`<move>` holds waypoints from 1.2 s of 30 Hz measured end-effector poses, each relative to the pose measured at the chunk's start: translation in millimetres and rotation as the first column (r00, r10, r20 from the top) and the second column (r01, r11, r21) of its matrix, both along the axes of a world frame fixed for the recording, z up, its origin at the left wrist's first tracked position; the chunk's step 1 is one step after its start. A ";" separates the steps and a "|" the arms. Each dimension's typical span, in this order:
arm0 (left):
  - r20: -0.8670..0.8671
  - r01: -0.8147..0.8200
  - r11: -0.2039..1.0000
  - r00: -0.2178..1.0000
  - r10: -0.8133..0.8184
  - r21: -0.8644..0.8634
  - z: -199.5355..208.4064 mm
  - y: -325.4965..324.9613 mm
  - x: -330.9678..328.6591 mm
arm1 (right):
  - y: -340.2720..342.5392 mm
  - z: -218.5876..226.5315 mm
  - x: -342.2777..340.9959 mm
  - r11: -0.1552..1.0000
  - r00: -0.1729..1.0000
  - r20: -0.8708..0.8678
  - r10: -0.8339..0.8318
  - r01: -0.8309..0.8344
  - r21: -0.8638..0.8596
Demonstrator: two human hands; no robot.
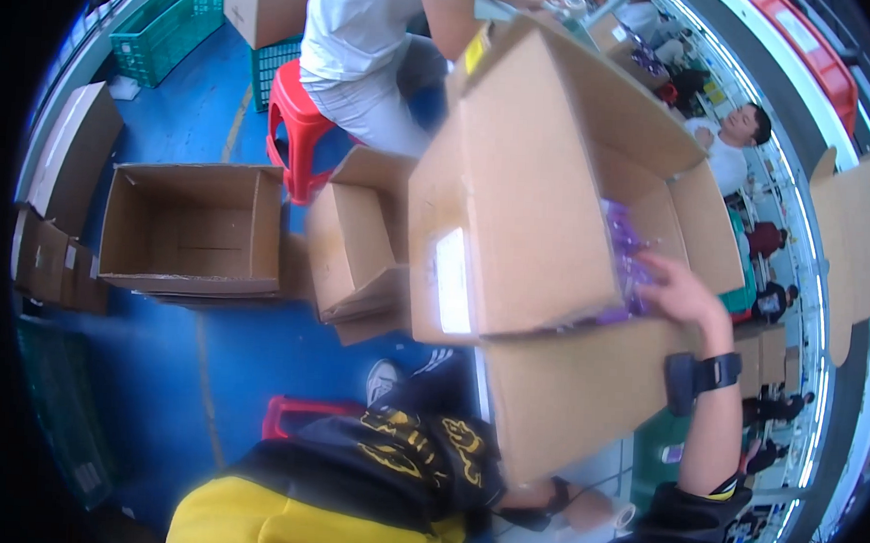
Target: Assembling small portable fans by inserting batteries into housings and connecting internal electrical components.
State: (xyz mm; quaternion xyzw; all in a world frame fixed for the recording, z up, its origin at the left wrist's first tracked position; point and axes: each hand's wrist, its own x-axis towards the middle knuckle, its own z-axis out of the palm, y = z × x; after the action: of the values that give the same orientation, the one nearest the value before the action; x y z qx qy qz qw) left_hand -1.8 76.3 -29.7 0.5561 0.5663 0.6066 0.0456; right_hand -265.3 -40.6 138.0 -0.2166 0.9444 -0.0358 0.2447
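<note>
A large cardboard box (pixel 526 198) stands tilted in front of me with its flaps spread. Purple shiny packages (pixel 628 261) show inside, near its right edge. My right hand (pixel 684 294) reaches over that edge with fingers stretched out against the packages; a dark device is strapped round the wrist. Below the box's near flap (pixel 575 394), my left hand (pixel 588 511) lies over a white surface (pixel 601 473), with a dark band at the wrist. Its fingers are blurred. Beside its fingertips is a small white roll (pixel 624 516); whether the hand touches it is unclear.
Open cardboard boxes (pixel 194 224) (pixel 354 234) stand on the blue floor to the left. A red stool (pixel 301 120) with a seated person is beyond them. Green crates (pixel 169 32) stand at the far left. Several people sit along a work line at right.
</note>
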 end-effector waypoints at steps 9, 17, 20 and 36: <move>-0.139 0.145 0.989 0.979 -0.146 -0.019 -31.8 60.4 -0.6 | 3.5 -18.1 0.2 0.999 0.983 -0.183 0.021 -0.014 0.037; -0.179 0.066 0.990 0.983 -0.043 0.125 -55.3 89.6 -10.8 | -5.4 10.3 29.0 0.988 0.942 -0.332 0.047 -0.092 -0.121; -0.069 -0.053 0.978 0.995 0.068 0.200 -65.2 88.1 -13.1 | 13.8 53.9 72.6 0.907 0.877 -0.478 -0.048 -0.162 -0.389; 0.096 0.129 0.991 0.988 -0.125 -0.039 -45.3 22.4 -25.5 | 284.9 -57.6 333.9 0.322 0.631 -0.020 -0.776 0.369 -0.872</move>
State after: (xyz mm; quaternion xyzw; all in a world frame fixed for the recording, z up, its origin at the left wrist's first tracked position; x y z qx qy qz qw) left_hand -27.3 98.7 -74.9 0.5609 0.5404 0.6150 0.1230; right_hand 68.6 244.2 80.4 0.0577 0.8561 -0.4963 -0.1321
